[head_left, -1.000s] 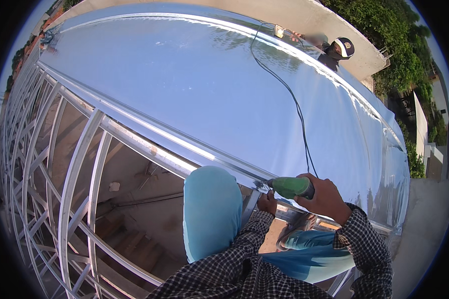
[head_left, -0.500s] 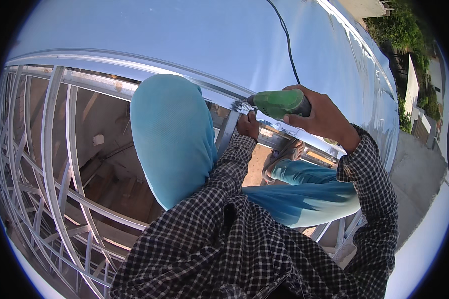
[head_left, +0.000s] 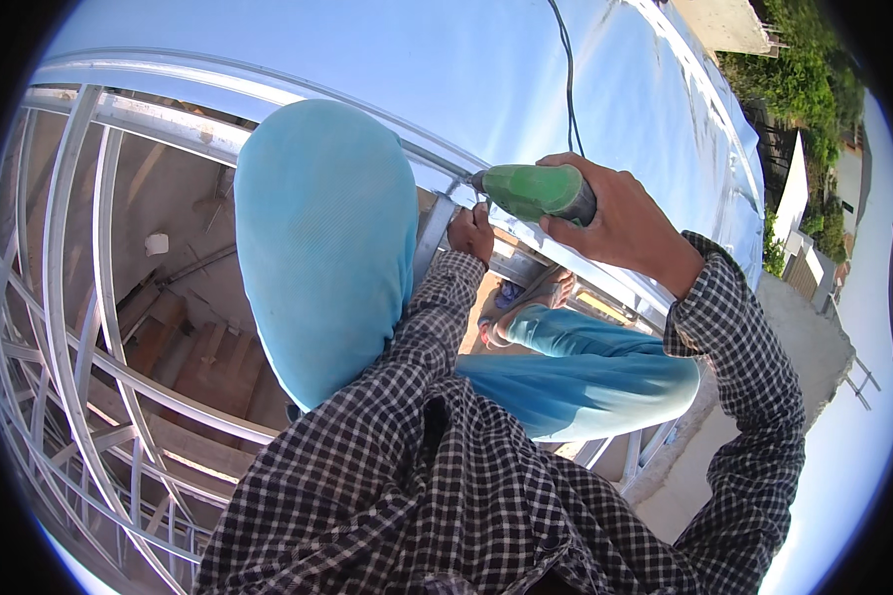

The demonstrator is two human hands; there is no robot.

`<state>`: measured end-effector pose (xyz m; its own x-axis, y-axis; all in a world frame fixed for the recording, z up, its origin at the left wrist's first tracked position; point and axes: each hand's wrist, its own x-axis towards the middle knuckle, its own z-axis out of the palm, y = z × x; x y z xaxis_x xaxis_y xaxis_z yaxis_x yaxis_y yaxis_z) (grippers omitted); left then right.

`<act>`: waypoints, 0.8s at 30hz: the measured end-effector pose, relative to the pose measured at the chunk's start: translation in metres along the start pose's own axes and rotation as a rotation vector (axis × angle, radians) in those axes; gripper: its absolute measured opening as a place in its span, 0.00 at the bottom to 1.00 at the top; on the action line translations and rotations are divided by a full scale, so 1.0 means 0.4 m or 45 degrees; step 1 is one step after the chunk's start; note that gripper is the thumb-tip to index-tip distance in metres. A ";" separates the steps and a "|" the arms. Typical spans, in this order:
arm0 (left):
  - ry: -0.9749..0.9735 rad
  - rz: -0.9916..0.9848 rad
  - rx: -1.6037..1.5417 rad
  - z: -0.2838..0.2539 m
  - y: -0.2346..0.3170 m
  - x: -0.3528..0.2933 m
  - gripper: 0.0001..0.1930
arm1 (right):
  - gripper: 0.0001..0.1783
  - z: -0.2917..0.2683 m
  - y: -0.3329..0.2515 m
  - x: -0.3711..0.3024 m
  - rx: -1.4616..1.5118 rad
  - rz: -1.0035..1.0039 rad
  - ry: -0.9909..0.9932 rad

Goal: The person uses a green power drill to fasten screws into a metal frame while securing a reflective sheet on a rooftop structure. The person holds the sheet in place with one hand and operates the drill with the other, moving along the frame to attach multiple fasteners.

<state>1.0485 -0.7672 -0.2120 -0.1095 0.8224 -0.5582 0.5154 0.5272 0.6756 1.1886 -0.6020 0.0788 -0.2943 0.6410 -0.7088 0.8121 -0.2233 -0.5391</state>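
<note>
Roof sheet (head_left: 387, 59): big, shiny and pale blue, it fills the far part of the scene.
Metal frame (head_left: 64, 327): bare silver bars on the left, open to a room below.
Knee (head_left: 327, 238): in light blue trousers, near the middle, left of the drill.
Right hand (head_left: 620, 223): its grip is wrapped tight around the green drill.
Green drill (head_left: 536, 190): points left at the frame's edge, by the sheet.
Left hand (head_left: 471, 233): curled at the bar just below the drill tip; what its grip holds cannot be seen.
Black cord (head_left: 569, 79): runs far across the sheet.
</note>
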 end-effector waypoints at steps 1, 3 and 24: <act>-0.009 -0.016 -0.006 -0.002 0.008 -0.002 0.23 | 0.31 0.003 0.005 0.005 -0.009 0.000 0.018; -0.026 -0.035 -0.012 -0.003 0.019 -0.007 0.23 | 0.30 0.004 0.008 0.007 -0.004 -0.001 0.041; -0.115 -0.066 -0.088 0.010 0.002 -0.011 0.23 | 0.33 0.007 -0.037 0.004 -0.007 0.051 -0.021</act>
<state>1.0527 -0.7714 -0.2110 -0.0556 0.7726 -0.6325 0.4509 0.5846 0.6745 1.1747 -0.5997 0.0845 -0.2701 0.6195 -0.7371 0.8261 -0.2442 -0.5079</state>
